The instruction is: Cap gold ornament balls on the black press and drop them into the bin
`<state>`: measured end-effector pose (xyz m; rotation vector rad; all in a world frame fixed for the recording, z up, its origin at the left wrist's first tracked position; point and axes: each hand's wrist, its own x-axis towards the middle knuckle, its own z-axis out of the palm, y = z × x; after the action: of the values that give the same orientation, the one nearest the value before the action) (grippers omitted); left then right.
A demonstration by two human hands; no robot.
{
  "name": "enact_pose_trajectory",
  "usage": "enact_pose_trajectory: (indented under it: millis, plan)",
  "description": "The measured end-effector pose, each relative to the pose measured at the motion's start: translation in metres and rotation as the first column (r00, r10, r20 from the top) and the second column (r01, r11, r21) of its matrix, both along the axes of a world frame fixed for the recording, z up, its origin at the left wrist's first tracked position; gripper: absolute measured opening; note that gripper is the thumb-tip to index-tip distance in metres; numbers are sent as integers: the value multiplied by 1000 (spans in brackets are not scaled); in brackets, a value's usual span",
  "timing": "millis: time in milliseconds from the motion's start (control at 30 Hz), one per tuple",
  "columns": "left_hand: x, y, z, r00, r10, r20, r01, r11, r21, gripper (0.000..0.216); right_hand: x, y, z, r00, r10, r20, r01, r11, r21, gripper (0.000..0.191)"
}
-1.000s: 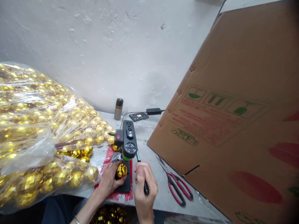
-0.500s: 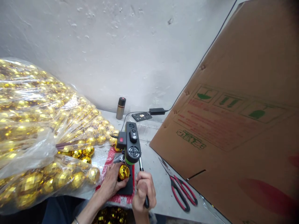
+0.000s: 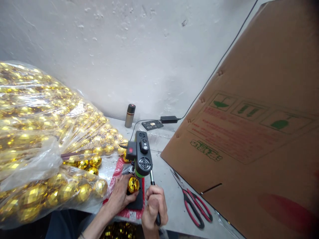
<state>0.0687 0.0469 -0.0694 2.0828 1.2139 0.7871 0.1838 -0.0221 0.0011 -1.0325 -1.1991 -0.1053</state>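
My left hand is closed around the side of a shiny gold faceted ball, which sits under the head of a small black machine with round vents and a red switch. A dark base plate lies beneath the ball, on a red plastic sheet. To the right, my right hand wraps around the black grip of a metal lever that slants down from the machine.
A large clear bag of gold balls fills the left. Red-handled scissors lie right of my hands, beside a big cardboard box. A bottle, dark phone-like slab and power adapter are by the wall.
The whole view has shifted slightly. My left hand stays on the gold ball and my right hand stays on the lever, with hardly any motion of either.
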Motion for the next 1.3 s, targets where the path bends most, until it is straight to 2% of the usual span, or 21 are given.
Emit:
enact_pose_trajectory:
  millis: [200, 600, 1000, 1200, 1300]
  plan:
    - [1, 1, -5, 1000, -1, 12, 1, 1000, 14, 50, 4, 1, -2, 999, -8, 54, 8, 1000, 16, 34]
    - [3, 0, 4, 1000, 16, 4, -16, 999, -40, 48, 6, 1, -6, 994, -36, 99, 35, 999, 4, 35]
    - [5, 0, 3, 1000, 8, 7, -7, 999, -44, 46, 6, 5, -9, 998, -39, 53, 37, 999, 30, 36]
    - [5, -1, 4, 1000, 17, 4, -17, 998, -64, 46, 9, 4, -29, 989, -20, 146, 17, 1000, 25, 33]
    - [6, -1, 2, 1000, 25, 12, -24, 997, -67, 46, 8, 3, -40, 990, -21, 136, 17, 999, 36, 33]
